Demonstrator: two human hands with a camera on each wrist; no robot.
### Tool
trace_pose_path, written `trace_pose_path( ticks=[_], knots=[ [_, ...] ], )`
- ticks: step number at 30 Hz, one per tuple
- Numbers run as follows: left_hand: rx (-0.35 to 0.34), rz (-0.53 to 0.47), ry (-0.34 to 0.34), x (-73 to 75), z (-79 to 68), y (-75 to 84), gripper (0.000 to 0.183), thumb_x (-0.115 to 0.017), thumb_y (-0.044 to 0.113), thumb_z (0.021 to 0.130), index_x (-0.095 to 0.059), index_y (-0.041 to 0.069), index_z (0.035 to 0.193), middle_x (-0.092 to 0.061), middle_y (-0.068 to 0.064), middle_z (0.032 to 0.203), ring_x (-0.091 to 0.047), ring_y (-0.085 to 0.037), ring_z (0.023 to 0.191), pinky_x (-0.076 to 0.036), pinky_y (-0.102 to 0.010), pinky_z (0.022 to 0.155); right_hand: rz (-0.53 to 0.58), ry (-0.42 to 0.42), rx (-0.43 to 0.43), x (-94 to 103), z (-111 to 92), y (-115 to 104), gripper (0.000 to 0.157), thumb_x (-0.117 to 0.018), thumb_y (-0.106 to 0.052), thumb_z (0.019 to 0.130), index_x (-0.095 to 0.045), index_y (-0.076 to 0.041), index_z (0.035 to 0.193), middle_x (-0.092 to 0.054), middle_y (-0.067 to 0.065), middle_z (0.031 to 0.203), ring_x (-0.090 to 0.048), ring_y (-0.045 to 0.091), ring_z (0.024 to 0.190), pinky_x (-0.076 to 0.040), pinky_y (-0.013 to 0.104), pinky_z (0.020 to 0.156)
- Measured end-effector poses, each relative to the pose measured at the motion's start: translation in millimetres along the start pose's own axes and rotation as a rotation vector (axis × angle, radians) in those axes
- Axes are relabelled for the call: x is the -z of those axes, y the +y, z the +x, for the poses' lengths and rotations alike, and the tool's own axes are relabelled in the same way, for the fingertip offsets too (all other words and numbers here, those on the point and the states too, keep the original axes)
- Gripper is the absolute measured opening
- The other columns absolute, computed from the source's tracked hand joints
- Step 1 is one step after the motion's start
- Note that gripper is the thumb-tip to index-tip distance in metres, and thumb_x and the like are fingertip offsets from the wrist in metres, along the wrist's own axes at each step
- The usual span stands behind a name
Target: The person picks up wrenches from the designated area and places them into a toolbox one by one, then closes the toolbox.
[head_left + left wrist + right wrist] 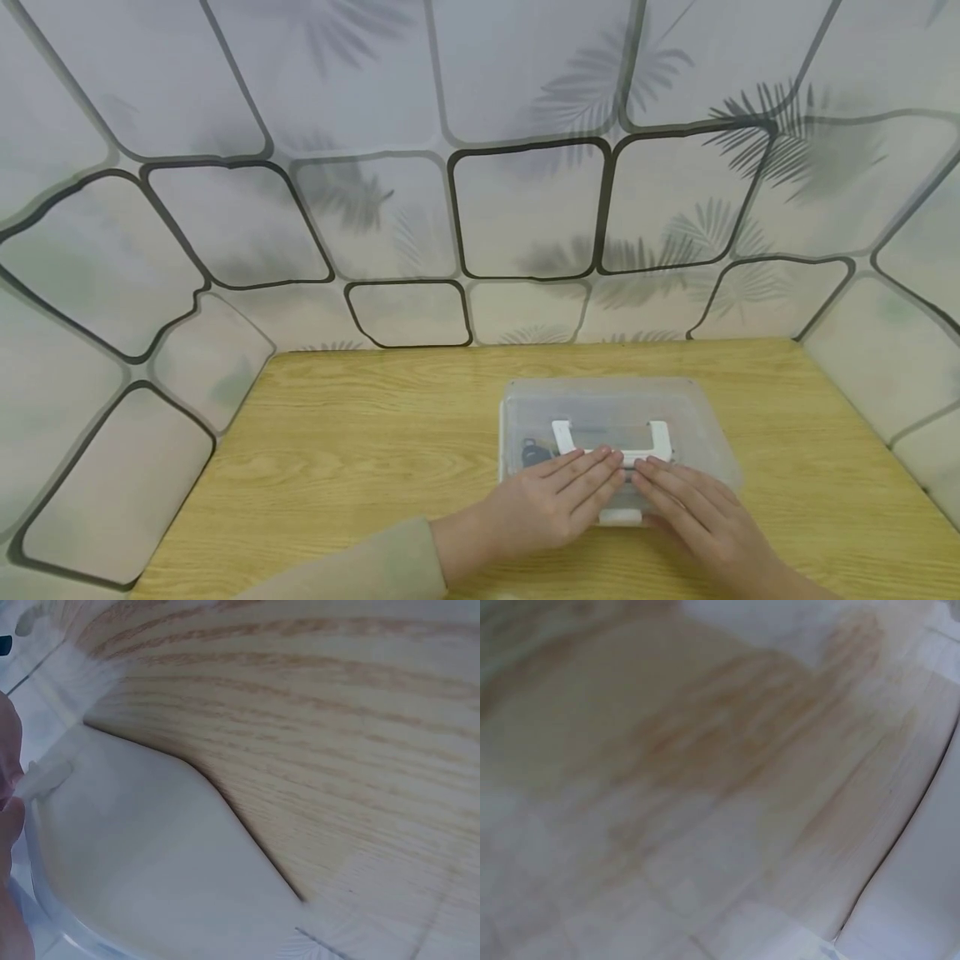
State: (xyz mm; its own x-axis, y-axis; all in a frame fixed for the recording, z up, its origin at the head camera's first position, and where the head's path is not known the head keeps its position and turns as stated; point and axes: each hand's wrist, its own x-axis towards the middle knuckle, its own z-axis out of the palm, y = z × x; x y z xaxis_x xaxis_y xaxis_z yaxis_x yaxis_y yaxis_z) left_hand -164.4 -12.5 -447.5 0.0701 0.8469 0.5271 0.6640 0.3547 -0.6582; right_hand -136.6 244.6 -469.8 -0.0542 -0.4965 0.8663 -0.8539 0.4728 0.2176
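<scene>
A translucent plastic storage box (607, 396) with its lid on sits at the right of the table. Through the lid, dark items (536, 453) show faintly at the left. Across the front of the lid lies my left hand (551, 504), its fingers straight and reaching the white carry handle (660, 437). My right hand (701, 512) rests on the front right part, fingertips close to the left hand's. A white latch (620, 517) shows between the hands at the front edge. Both thumbs are hidden in the head view. The left wrist view catches fingers (9, 817) against a white plastic part (46, 780).
The wood-grain table (360, 425) extends to the left of the box. Patterned fabric walls (525, 208) with dark outlines and leaf prints enclose the back and both sides. The right wrist view is blurred and shows mostly table surface (727, 735).
</scene>
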Motion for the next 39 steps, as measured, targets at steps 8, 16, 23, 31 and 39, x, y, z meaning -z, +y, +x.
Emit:
trace_pose_path(
  ticks=[8, 16, 23, 31, 39],
  knots=[
    [0.026, -0.015, -0.001, -0.4, 0.4, 2.5, 0.036, -0.045, 0.016, 0.113, -0.070, 0.007, 0.137, -0.071, -0.009, 0.141, -0.068, -0.018, 0.133, -0.054, -0.031, 0.112, 0.002, 0.011, 0.002, -1.1, -1, 0, 0.036, -0.057, -0.022, 0.112, -0.073, 0.010, 0.118, -0.076, 0.022, 0.117, -0.065, 0.024, 0.132, -0.040, 0.026, 0.125],
    [0.051, 0.027, -0.014, -2.3, -0.4, 9.1, 0.039, -0.041, 0.016, 0.113, -0.070, 0.009, 0.137, -0.073, -0.006, 0.139, -0.069, -0.019, 0.131, -0.055, -0.032, 0.111, 0.017, -0.014, -0.030, -0.1, 1, -4, 0.050, -0.059, -0.037, 0.110, -0.070, 0.011, 0.123, -0.073, 0.022, 0.125, -0.054, 0.021, 0.146, -0.034, 0.029, 0.129],
    [0.103, 0.039, -0.051, -2.5, 2.5, 17.2, 0.040, -0.038, 0.014, 0.114, -0.069, 0.008, 0.139, -0.072, -0.007, 0.140, -0.068, -0.019, 0.133, -0.056, -0.032, 0.110, -0.070, -0.039, -0.068, -3.7, -5, -8, 0.056, -0.053, -0.044, 0.111, -0.067, 0.009, 0.121, -0.070, 0.021, 0.120, -0.041, 0.017, 0.157, -0.028, 0.030, 0.132],
    [0.121, 0.083, -0.046, -5.5, 2.5, 23.7, 0.039, -0.041, 0.016, 0.113, -0.069, 0.007, 0.138, -0.072, -0.009, 0.140, -0.068, -0.022, 0.133, -0.057, -0.034, 0.110, -0.100, -0.050, -0.059, -8.7, -6, -9, 0.053, -0.048, -0.040, 0.114, -0.063, 0.010, 0.121, -0.064, 0.019, 0.134, -0.032, 0.018, 0.161, -0.023, 0.031, 0.133],
    [0.119, 0.094, -0.054, -5.6, 1.8, 26.2, 0.039, -0.042, 0.017, 0.112, -0.067, 0.005, 0.140, -0.071, -0.011, 0.141, -0.067, -0.024, 0.134, -0.056, -0.035, 0.111, -0.100, -0.055, -0.062, -9.6, -7, -11, 0.053, -0.047, -0.039, 0.114, -0.062, 0.012, 0.123, -0.062, 0.022, 0.135, -0.031, 0.019, 0.161, -0.023, 0.032, 0.134]
  ],
)
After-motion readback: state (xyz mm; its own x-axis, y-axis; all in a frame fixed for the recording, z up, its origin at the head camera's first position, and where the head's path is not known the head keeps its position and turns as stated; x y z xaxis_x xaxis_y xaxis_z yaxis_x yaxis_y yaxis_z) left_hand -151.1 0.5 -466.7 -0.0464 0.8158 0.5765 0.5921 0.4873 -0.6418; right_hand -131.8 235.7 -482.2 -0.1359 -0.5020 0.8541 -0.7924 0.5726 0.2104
